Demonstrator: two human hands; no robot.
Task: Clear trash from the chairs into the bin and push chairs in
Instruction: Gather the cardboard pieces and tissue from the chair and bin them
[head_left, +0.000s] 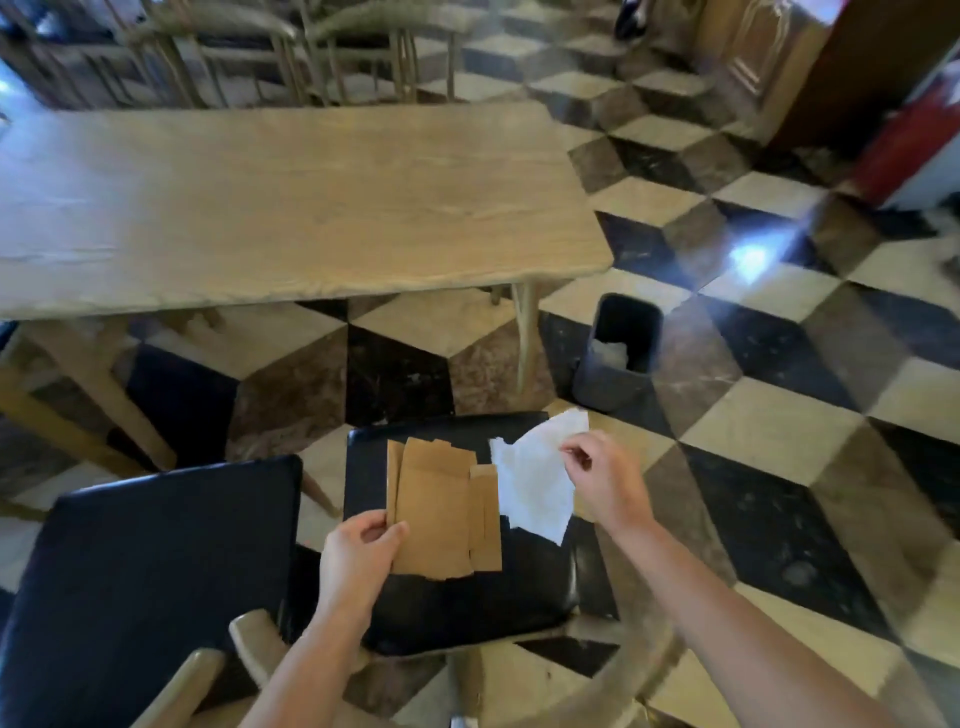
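Observation:
Two black-cushioned wooden chairs stand pulled out from the table. On the right chair's seat (457, 608) lie a flattened brown cardboard piece (441, 514) and a white paper napkin (535, 483). My left hand (358, 556) grips the cardboard's lower left corner. My right hand (602, 478) pinches the napkin's upper right edge, lifting that corner over the seat's rim. The left chair's seat (150, 582) carries nothing. A small dark bin (615, 358) stands on the floor just beyond the right chair, with crumpled pale trash inside.
A long wooden table (291, 208) fills the middle, its leg (524, 332) close to the bin. More wooden chairs (343, 47) stand behind it. The chequered floor (779, 415) stretches right. A red and white object (904, 150) and wooden cabinet (763, 57) are far right.

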